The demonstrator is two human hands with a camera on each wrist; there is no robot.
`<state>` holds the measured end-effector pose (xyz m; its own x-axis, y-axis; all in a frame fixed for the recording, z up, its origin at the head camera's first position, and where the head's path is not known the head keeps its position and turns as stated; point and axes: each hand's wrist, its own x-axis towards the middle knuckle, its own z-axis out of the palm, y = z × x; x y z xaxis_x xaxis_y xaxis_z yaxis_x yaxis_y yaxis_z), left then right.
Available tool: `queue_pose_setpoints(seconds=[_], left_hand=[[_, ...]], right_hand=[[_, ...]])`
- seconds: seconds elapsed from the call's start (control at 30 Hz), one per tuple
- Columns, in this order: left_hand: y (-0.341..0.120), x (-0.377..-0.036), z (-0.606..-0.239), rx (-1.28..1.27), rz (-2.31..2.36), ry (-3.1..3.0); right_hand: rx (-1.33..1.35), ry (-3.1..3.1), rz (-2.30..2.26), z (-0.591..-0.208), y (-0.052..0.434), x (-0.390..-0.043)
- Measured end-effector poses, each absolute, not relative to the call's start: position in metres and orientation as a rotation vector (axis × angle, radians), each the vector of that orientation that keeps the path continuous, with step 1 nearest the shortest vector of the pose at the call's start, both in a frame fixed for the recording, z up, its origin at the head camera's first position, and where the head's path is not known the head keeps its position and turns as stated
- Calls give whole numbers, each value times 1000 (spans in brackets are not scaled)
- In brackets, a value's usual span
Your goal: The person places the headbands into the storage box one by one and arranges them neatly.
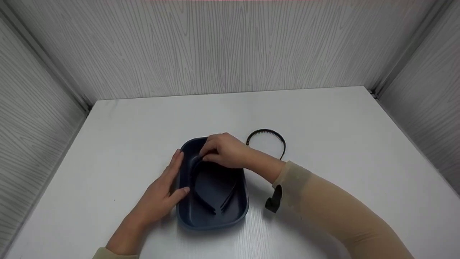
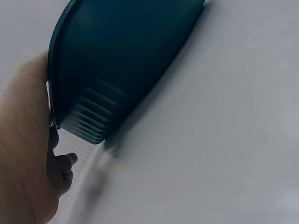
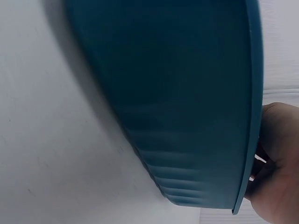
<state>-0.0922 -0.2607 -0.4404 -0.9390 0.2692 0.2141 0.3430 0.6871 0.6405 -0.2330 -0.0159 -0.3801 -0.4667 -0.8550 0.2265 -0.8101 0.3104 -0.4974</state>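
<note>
While left hand (image 1: 160,192) rests flat-fingered against blue tub (image 1: 237,212) mid-tabletop (image 1: 341,118), right hand (image 1: 224,151) pinches dark headband (image 1: 201,196) inside; toothed headband (image 1: 266,133) lies beside.

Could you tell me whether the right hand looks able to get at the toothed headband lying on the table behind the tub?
Probably yes: the toothed headband lies in the open just behind the right hand, nothing covering it. That hand is gripping the headband in the tub, though.

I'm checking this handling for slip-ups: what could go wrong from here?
The headband that the right hand pinches might spring up over the blue tray's low rim. The left hand only rests against the tray's side, so the tray could slide. The right sleeve might brush the toothed headband on the table.
</note>
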Motion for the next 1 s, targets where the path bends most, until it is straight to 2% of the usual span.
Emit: queue_pose_setpoints(seconds=[1.0], left_hand=[[-260,-92,-441,-528,-1083,-2762]], right_hand=[[-1554,2490,-822,-388,-18,-234]])
